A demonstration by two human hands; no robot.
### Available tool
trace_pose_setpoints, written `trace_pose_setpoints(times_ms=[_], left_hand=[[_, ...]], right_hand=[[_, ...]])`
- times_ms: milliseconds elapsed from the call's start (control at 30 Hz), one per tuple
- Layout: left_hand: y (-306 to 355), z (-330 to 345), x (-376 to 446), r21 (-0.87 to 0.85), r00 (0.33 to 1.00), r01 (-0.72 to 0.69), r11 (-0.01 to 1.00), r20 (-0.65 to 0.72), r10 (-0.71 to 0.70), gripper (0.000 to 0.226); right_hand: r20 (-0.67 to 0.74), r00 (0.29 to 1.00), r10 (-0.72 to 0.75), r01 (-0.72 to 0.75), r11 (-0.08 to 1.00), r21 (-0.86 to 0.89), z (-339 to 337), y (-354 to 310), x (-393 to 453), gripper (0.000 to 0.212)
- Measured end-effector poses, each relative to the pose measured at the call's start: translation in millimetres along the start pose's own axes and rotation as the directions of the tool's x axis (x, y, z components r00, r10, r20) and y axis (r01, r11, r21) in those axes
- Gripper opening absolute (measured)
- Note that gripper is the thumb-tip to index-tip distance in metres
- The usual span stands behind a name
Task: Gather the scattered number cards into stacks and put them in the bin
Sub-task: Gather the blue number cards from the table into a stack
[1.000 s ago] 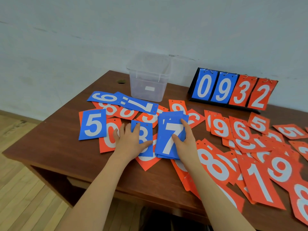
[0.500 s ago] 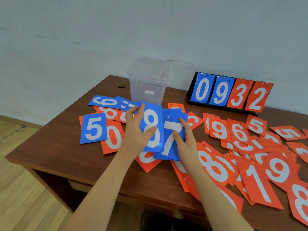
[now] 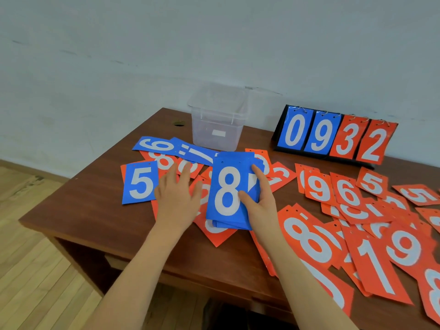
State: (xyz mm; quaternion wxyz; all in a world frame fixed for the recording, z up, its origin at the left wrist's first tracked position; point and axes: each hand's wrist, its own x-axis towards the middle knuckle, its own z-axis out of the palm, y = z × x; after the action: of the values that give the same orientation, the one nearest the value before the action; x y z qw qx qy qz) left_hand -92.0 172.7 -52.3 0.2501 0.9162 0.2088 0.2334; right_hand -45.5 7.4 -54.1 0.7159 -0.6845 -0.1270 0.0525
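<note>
Head view: a person gathers blue number cards on a brown counter (image 3: 78,206), the right hand (image 3: 260,206) holding the blue stack (image 3: 228,194) topped by an 8. The thumb (image 3: 244,195) lies on the face of the 8 and the index finger (image 3: 259,175) runs up the stack's right edge, so the fingers are clamped on the cards. The left hand (image 3: 176,198) lies flat with fingers spread, holding nothing, just left of the stack, over scattered red cards.

From the left fingertips, the blue 5 card (image 3: 140,183) lies at about 9 o'clock, close beside the hand; two more blue cards, a 9 (image 3: 154,145) and a 7 (image 3: 195,153), lie at about 12 o'clock, towards the clear bin (image 3: 217,120). The bin stands at roughly 12 o'clock from the stack, well beyond it.

The step looks like adding loose blue cards one by one. It is best done by keeping the right hand steady as a stop, sliding each card across with flat left fingers, then squaring the edges before lifting. A loose grip could fan the slick cards apart. Many red cards (image 3: 319,189) wait at 3 o'clock, near a scoreboard (image 3: 333,134) reading 0932.
</note>
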Motion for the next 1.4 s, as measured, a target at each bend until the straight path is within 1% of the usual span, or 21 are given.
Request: trace_pose_setpoints(times_ms=[67,133,200,333,400,500,600,633,700,800,900,967,1000,1067,1133,1233,1267,1333,1400], left_hand=[[-23,-6,5,0.156,0.992,0.125,0.980,0.011,-0.128,0.055],[-44,-9,9,0.283,0.972,0.208,0.936,0.045,-0.230,0.057],[-60,-11,13,0.367,0.956,0.243,0.898,0.066,-0.285,0.060],[-75,-10,15,0.455,0.916,0.288,0.843,0.125,-0.380,0.060],[-77,-10,13,0.460,0.914,0.271,0.846,0.154,-0.376,0.058],[-78,-11,13,0.401,0.935,0.248,0.882,0.139,-0.327,0.055],[-80,-11,16,0.360,0.910,0.307,0.881,0.161,-0.383,0.061],[-81,-12,17,0.371,0.900,0.309,0.876,0.183,-0.395,0.062],[-83,-14,20,0.383,0.903,0.279,0.881,0.208,-0.377,0.061],[-85,-22,22,0.281,0.921,0.295,0.913,0.172,-0.351,0.063],[-88,-28,21,0.042,0.939,0.330,0.943,0.093,-0.332,0.065],[-90,-31,18,-0.122,0.967,0.252,0.960,-0.003,-0.254,0.055],[-91,-33,17,-0.158,0.977,0.195,0.968,-0.050,-0.205,0.050],[-96,-36,14,-0.200,0.982,0.129,0.971,-0.113,-0.154,0.046],[-100,-38,14,-0.221,0.974,0.122,0.968,-0.159,-0.159,0.045],[-102,-40,12,-0.101,0.952,0.087,0.991,-0.286,-0.113,0.043],[-100,-42,11,-0.124,0.943,0.071,0.990,-0.316,-0.107,0.043],[-89,-49,7,-0.298,0.936,0.043,0.953,-0.322,-0.143,0.043],[-77,-54,2,-0.496,0.931,-0.005,0.868,-0.318,-0.177,0.042]], right_hand=[[0.005,1.000,0.027,-0.027,1.000,-0.014,8,3,4,0.053],[-0.001,0.999,0.049,-0.049,0.998,-0.041,18,6,8,0.052],[0.002,0.998,0.058,-0.058,0.997,-0.053,27,8,12,0.051],[0.008,0.998,0.056,-0.056,0.997,-0.048,41,10,18,0.049],[0.006,0.998,0.058,-0.058,0.997,-0.050,46,10,20,0.047],[0.007,0.997,0.075,-0.074,0.996,-0.057,52,11,21,0.047],[0.018,0.997,0.080,-0.079,0.995,-0.057,55,12,20,0.046],[0.022,0.997,0.080,-0.079,0.995,-0.057,57,12,20,0.046],[0.026,0.997,0.077,-0.076,0.995,-0.061,59,13,20,0.046],[0.027,0.997,0.077,-0.075,0.995,-0.071,62,13,19,0.046],[0.030,0.996,0.084,-0.082,0.993,-0.080,66,16,20,0.046],[0.024,0.996,0.086,-0.083,0.992,-0.098,68,16,19,0.046],[0.020,0.997,0.080,-0.078,0.992,-0.101,69,15,19,0.046],[0.011,0.998,0.064,-0.063,0.994,-0.087,71,13,19,0.046],[0.006,0.999,0.052,-0.051,0.995,-0.086,72,12,19,0.046],[-0.001,0.999,0.041,-0.041,0.995,-0.091,75,11,20,0.046],[0.000,0.999,0.034,-0.034,0.996,-0.084,76,10,19,0.046],[0.001,1.000,0.021,-0.021,0.997,-0.071,78,10,20,0.046],[-0.002,1.000,0.016,-0.016,0.998,-0.060,80,10,20,0.046]])
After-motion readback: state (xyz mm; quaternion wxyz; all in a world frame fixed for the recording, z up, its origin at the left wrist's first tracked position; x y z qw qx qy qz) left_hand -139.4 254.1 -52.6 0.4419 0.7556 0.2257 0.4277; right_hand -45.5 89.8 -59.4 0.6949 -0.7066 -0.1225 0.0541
